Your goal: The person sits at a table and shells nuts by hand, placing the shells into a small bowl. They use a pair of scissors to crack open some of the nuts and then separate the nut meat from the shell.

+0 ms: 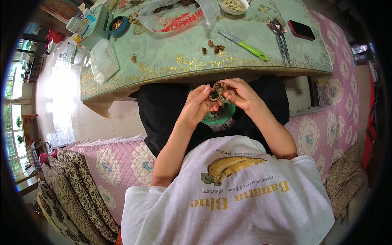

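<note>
Between my hands is a walnut split into two halves. My left hand grips one walnut half, its dark hollow facing up. The other half, with kernel or membrane showing inside, is pinched in the fingers of my right hand. The two halves touch or nearly touch. Below them, between my knees, a green translucent bowl holds dark shell bits; my hands hide part of it. Several walnut pieces lie on the table beyond my hands.
On the cloth-covered table lie a green-handled knife, a nutcracker-like metal tool and a phone. Farther back are a plastic bag of walnuts, a white bowl of pale kernels and a small blue pot. A plastic bottle stands left.
</note>
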Demonstrator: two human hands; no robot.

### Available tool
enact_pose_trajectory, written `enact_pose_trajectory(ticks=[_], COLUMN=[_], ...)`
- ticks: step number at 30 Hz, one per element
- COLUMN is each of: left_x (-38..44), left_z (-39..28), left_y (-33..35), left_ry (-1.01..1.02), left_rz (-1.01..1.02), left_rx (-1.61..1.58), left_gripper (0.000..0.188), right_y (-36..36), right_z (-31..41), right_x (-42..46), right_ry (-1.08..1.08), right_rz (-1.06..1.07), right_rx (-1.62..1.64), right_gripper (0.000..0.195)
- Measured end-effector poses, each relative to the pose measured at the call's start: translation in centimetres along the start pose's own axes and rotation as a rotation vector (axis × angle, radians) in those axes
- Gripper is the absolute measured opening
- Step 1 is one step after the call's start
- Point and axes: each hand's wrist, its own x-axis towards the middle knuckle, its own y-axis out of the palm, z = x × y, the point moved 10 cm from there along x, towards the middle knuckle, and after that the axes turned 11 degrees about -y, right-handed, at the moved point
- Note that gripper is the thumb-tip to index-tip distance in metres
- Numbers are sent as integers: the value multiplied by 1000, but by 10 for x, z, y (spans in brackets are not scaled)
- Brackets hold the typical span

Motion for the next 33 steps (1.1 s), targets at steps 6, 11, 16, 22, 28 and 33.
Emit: enact_pose_trajectory(ticks=[6,11,16,22,28,33], left_x=[-12,-25,16,106,178,191], left_z=[-24,-98,-191,-291,-314,-321], left_y=[-21,10,24,-14,-8,-25], left_ry=[318,691,795,902,699,660], left_rz=[-671,-779,-793,-1003,-1032,-1122], left_rx=[1365,1367,1292,1534,1668,1708], left_gripper=[33,15,33,28,19,24], right_y=[-42,-54,-24,-29,-97,-147], right_z=[28,25,18,98,259,277], right_x=[-5,-6,-8,-37,-64,-27], right_ry=[-325,-174,-464,-624,-834,-567], right_rz=[-232,-168,38,-293,-852,-862], right_rx=[-902,-946,-1225,-999,-1771,-1989], right_gripper=[24,12,37,13,29,42])
